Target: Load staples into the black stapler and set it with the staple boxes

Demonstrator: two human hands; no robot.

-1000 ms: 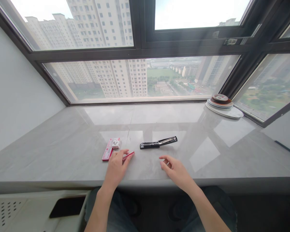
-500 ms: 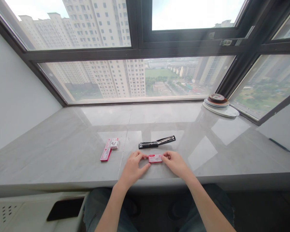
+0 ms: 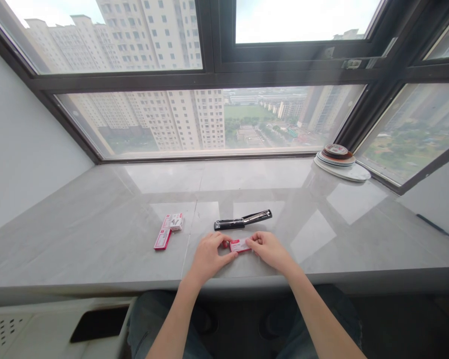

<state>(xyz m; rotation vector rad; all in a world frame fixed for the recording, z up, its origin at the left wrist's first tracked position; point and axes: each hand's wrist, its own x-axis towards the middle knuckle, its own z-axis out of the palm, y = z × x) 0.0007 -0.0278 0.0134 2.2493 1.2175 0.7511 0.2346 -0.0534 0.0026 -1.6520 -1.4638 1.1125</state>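
A small red-and-white staple box (image 3: 239,245) rests on the grey stone counter, tilted slightly, between my two hands. My left hand (image 3: 209,254) curls round its left end, with the thumb along the near edge and the fingers at the far side. At the right end, my right hand (image 3: 267,249) pinches the box between thumb and fingers. Just beyond them lies a black stapler (image 3: 230,224), its top arm swung open and the metal rail showing. To the left sit more small boxes: a pink-and-white box (image 3: 162,239) and a white box (image 3: 177,221) with a staple picture.
Plates and round mats (image 3: 340,164) are stacked in the far right corner by the window. The counter's front edge (image 3: 224,283) runs just before my forearms. A black phone-like slab (image 3: 99,324) lies on a white surface at lower left.
The staple box has turned a little, its right end now higher. My right hand has shifted slightly left and farther over the box; my left thumb reaches along its near edge.
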